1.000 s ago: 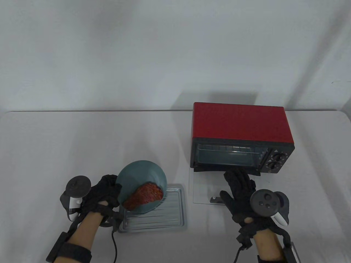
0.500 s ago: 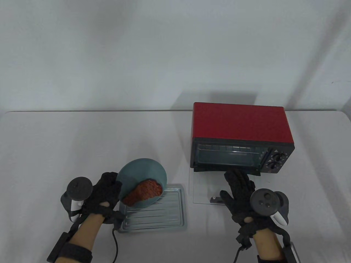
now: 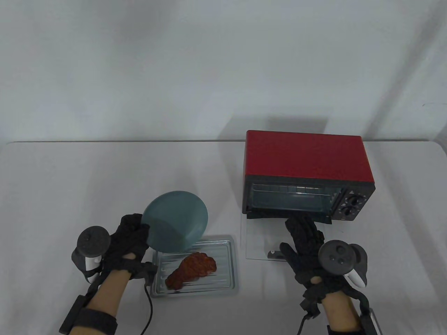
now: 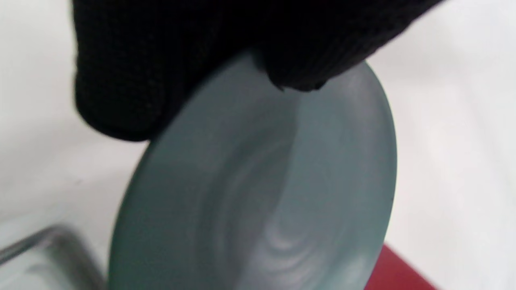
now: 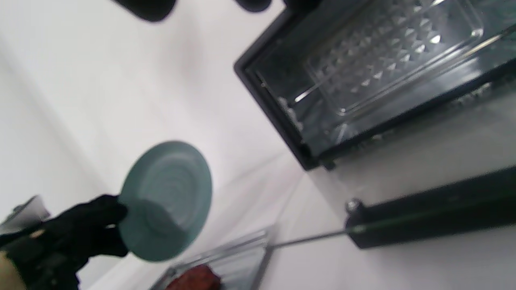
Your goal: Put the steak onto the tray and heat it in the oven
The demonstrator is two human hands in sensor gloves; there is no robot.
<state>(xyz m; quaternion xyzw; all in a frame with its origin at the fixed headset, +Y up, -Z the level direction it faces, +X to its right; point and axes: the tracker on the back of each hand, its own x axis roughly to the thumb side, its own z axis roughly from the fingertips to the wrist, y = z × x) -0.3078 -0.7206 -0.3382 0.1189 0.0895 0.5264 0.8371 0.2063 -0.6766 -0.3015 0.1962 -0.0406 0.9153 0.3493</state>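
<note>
One steak (image 3: 191, 270) lies on the metal tray (image 3: 228, 279) at lower centre of the table view. Above it the left hand (image 3: 127, 244) grips a tilted teal plate (image 3: 175, 220) by its rim. At lower right, the right hand (image 3: 304, 244) rests spread-fingered on the open glass door (image 3: 260, 240) of the red oven (image 3: 307, 164).

surface: white table (image 3: 87, 181) | landmark: red oven (image 3: 307, 164), standing right of centre, its glass door (image 3: 260, 240) folded down flat toward the near edge | metal tray (image 3: 228, 282): lies left of the oven door, just beside it, at the near edge
</note>
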